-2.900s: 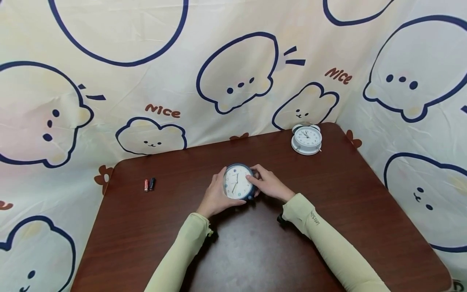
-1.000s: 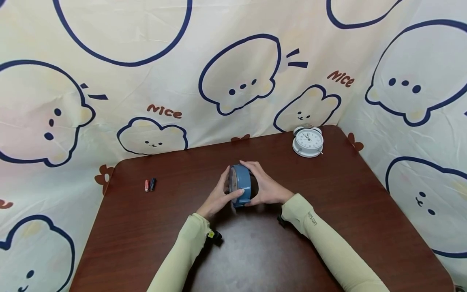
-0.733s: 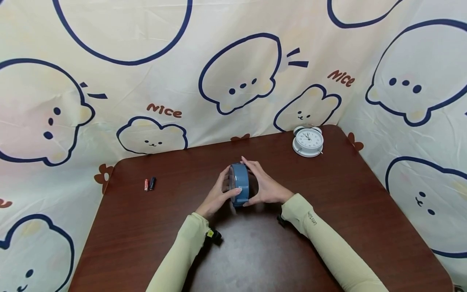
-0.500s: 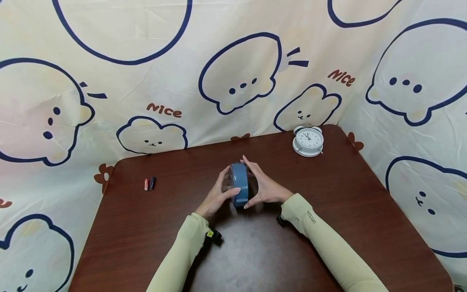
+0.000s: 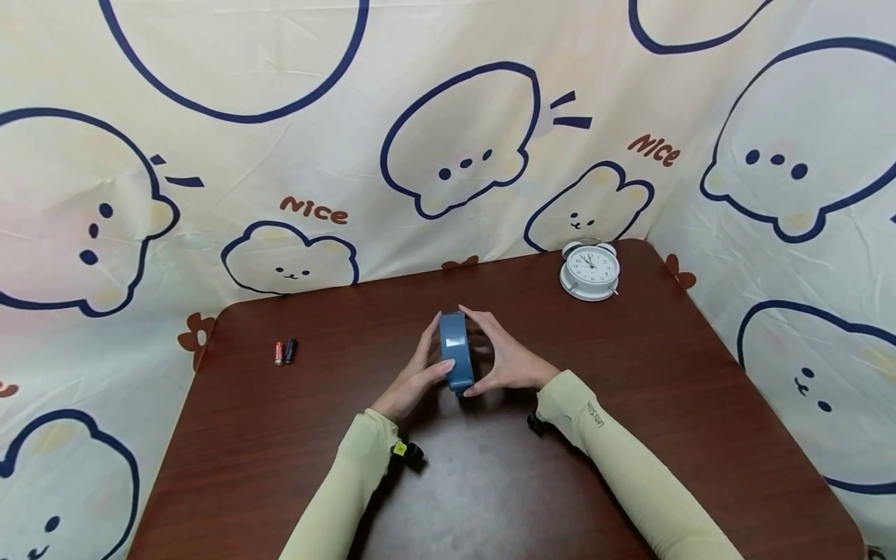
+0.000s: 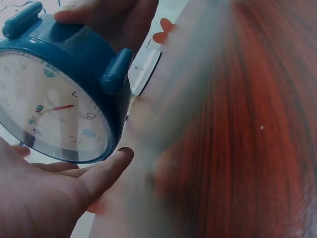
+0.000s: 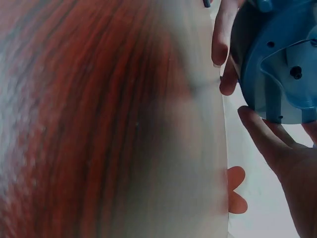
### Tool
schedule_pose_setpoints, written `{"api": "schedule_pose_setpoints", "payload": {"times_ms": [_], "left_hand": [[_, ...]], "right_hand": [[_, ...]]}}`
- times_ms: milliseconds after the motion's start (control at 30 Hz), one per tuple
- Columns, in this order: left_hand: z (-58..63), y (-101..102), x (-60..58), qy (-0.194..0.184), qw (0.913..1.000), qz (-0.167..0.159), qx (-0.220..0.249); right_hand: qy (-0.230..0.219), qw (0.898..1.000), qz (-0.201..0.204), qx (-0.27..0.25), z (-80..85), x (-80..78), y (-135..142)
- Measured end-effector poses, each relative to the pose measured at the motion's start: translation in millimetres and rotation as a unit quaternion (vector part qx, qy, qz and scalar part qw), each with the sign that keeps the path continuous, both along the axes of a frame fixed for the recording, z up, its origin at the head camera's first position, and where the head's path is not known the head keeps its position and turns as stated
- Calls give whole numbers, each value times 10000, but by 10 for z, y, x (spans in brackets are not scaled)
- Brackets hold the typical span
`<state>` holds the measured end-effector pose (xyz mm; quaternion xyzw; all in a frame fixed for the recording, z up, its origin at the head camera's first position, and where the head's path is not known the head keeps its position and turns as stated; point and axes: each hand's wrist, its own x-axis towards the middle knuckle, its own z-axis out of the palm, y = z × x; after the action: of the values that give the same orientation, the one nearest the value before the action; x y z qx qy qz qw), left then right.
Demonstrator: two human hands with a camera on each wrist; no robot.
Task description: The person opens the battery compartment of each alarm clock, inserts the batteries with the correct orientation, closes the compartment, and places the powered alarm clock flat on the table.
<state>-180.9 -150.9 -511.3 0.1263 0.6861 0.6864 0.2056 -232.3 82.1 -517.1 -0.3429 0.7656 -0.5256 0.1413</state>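
"Two grips on one blue clock (image 5: 456, 338). How is each set?"

"Left grip (image 5: 411, 383) curls about the dial side, thumb laid on the smooth casing. Right grip (image 5: 516, 365) arches round the back, thumb low, fingers high on the rim. Both hold the clock, so it sits directly between them."

"Materials?"

"Casing: drum-shaped, glossy, plastic-looking, two stubby rounded pegs (image 6: 117, 72) on its edge. Dial (image 6: 54, 87): round, pale, under a clear shiny cover, red pointer (image 6: 62, 107) showing. Back panel (image 7: 272, 62): moulded, with a curved ridge and dark round holes (image 7: 295, 72). Counter (image 5: 294, 435) below the grips: red-brown, streaky grain, dull shine."

"Around them?"

"White clock (image 5: 590, 268), round base, paired bells, beyond the right grip and to its right. Left of the left grip, a red cylinder (image 5: 279, 354) lies just beside a dark cylinder (image 5: 290, 351). Beyond the grips, wrinkled printed cloth (image 5: 448, 47)."

"Doubtful readings?"

"Several. Head view: blue clock edge-on, dial hidden. Left wrist view cuts off the dial's left side; right wrist view cuts off part of the back panel. Haze smears both. Cannot tell whether the blue clock touches the counter."
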Motion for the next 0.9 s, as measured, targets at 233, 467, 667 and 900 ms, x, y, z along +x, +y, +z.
{"api": "schedule_pose_setpoints", "payload": {"times_ms": [233,467,667,900], "left_hand": [[42,-14,11,525,9979,290,-250],[114,10,54,783,9945,588,-376],[162,108,76,1081,9880,756,-804],[160,162,120,1133,9795,918,-1387]], "right_hand": [[433,9985,-120,324,31,-9,6],[652,9968,-152,442,9,-18,20],[718,9963,-126,449,-14,-38,16],[637,9959,-45,643,-28,-34,18]]}}
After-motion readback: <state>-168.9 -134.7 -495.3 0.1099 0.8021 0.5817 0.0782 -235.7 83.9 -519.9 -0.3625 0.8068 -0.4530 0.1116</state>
